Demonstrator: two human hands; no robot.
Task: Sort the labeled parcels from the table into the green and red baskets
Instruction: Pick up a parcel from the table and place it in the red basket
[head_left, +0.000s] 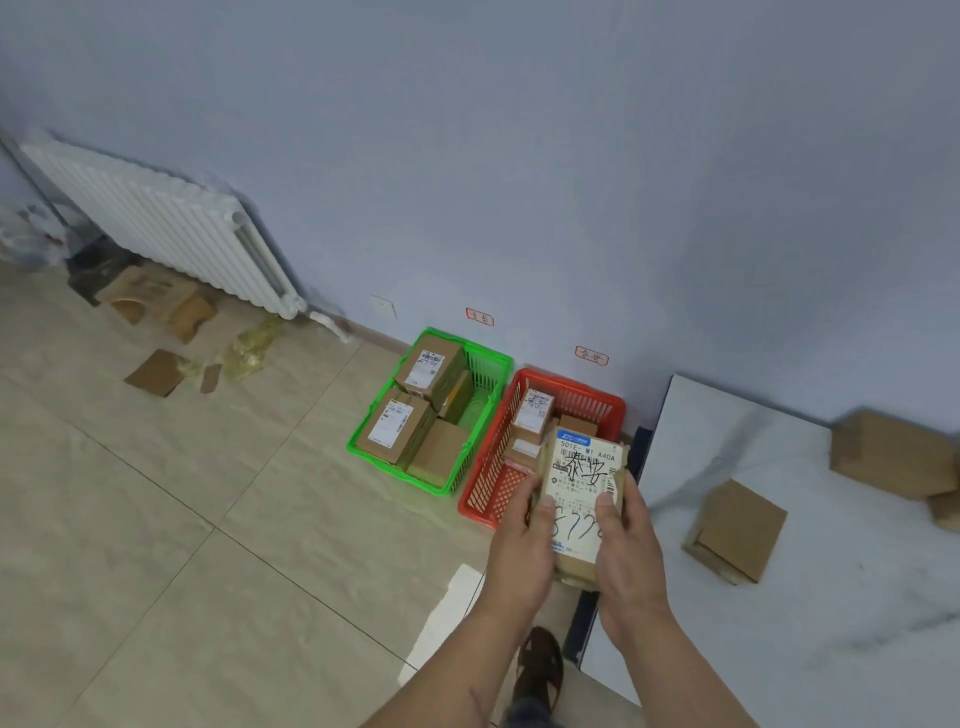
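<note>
Both hands, left hand and right hand, clasp a labeled brown cardboard parcel above the red plastic basket; the green plastic basket at nine o'clock holds several (three plain boxes remain on the white marble table).

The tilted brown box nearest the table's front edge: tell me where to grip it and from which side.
Grip the tilted brown box across its two opposite side walls, coming down from above with the right hand, which is nearer. It lies flat on the white table, apart from the other boxes, so fingers should fit either side. Avoid the near-left end, where a flap looks loose.
</note>
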